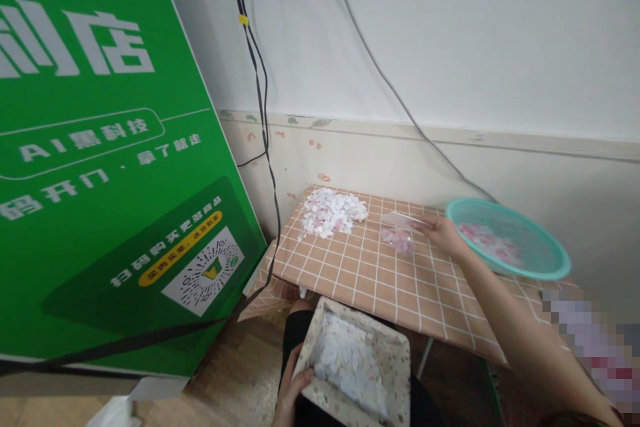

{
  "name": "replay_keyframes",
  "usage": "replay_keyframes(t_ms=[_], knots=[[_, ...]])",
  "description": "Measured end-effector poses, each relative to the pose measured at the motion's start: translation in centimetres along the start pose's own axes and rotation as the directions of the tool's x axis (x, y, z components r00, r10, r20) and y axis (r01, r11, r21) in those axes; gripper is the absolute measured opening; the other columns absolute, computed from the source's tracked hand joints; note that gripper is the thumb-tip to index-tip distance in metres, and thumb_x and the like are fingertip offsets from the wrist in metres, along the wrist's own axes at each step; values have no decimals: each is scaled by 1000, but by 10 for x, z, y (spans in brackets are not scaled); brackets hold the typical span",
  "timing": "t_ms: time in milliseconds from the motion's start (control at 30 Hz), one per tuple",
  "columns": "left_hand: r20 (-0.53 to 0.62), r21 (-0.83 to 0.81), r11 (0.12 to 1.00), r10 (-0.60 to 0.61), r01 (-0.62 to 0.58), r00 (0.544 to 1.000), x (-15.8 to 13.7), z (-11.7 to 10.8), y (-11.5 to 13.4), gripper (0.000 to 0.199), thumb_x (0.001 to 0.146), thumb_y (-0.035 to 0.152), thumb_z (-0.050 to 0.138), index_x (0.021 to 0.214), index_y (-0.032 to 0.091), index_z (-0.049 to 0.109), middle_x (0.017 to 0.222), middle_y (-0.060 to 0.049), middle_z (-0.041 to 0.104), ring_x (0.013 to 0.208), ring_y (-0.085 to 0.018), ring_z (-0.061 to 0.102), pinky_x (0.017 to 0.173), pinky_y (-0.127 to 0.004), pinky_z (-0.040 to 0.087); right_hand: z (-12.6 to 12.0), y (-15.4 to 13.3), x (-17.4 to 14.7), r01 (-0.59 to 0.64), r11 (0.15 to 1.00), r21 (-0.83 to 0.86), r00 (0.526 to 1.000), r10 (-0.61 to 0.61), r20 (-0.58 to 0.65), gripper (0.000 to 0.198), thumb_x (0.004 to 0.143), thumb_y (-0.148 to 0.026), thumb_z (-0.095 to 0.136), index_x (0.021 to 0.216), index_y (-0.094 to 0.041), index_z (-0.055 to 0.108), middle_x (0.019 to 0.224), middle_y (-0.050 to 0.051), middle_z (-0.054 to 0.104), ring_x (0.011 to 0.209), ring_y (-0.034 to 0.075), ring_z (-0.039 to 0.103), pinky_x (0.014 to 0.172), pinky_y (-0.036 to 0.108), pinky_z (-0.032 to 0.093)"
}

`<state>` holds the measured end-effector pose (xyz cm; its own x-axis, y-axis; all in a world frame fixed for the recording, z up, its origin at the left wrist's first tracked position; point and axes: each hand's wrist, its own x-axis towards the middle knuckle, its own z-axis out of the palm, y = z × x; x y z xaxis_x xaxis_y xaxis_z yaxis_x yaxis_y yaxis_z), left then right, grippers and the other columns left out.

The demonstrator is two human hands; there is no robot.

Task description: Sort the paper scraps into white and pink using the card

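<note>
My left hand is closed round the left edge of a stained off-white tray, with the thumb over its rim. The tray rests on my lap and holds many small white flakes. Over the table, my right hand pinches a thin, flat white piece whose exact kind I cannot make out. Just below that piece lies a small clear plastic bag with pink bits showing through. Left of it, a heap of white flakes with some pinkish ones spreads on the tabletop.
The low table has a brown checked cover and stands against the wall. A turquoise basket with pink and white pieces sits at its right end. To the left rises a green sign panel, with black cables hanging beside it.
</note>
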<state>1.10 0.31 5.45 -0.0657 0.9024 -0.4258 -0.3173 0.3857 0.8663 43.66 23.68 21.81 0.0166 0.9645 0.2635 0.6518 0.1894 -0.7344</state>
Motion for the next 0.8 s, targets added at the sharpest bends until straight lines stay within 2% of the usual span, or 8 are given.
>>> replay_keyframes(t_ms=[100,167,267,400,533,600,700,800], knots=[[-3,5,999,35,-35,999,6,1,-2,67,49,56,83,106,22,72,104,-11,75,117,-47,61,101,-54,45,20,-11,-19,-60,998,4,991,60,-116,49,81,-54,63,110,-16,78,102,12,79,87,32,73,72,41,57],[-3,3,999,47,-47,999,11,1,-6,67,49,56,83,105,21,71,101,-11,76,115,-47,62,102,-54,45,36,-14,-30,-122,992,9,983,122,-137,51,83,-54,60,111,-14,77,99,12,79,85,32,73,70,39,56],[-4,-4,999,36,-36,999,17,0,-16,66,54,57,80,108,20,70,105,-12,76,115,-46,63,102,-53,45,51,-10,-39,-184,977,-111,969,161,-186,51,83,-53,58,110,-14,77,98,14,79,86,32,74,71,38,55],[-15,-5,1000,15,-15,1000,24,-8,-27,70,54,58,81,111,20,69,111,-14,75,118,-45,61,104,-51,44,46,5,-38,-273,945,-181,942,225,-249,54,82,-53,55,109,-11,77,88,15,78,80,32,73,67,37,53],[-35,42,999,14,-13,999,32,-13,-33,74,47,61,82,107,19,70,104,-14,76,112,-47,63,99,-52,46,31,20,-36,-291,941,-170,940,248,-236,54,82,-55,54,98,-11,79,74,13,76,72,31,72,61,36,51],[-45,48,999,9,-7,999,34,-12,-35,76,43,63,83,105,19,70,100,-14,76,109,-48,64,95,-53,48,26,24,-37,-296,940,-167,934,248,-257,53,81,-55,54,99,-11,79,75,14,76,73,31,72,61,36,51],[-73,38,999,37,-34,997,31,-9,-34,73,49,64,80,107,20,69,104,-13,76,113,-47,63,98,-52,47,21,24,-38,-298,946,-127,925,254,-283,54,80,-53,58,104,-9,78,83,15,78,75,31,72,63,36,51],[-62,40,998,54,-52,997,27,-6,-31,69,55,62,78,109,20,69,106,-13,76,116,-46,62,102,-52,44,24,12,-36,-241,969,-56,947,222,-232,55,81,-55,58,105,-10,77,88,14,78,77,30,72,63,35,51]])
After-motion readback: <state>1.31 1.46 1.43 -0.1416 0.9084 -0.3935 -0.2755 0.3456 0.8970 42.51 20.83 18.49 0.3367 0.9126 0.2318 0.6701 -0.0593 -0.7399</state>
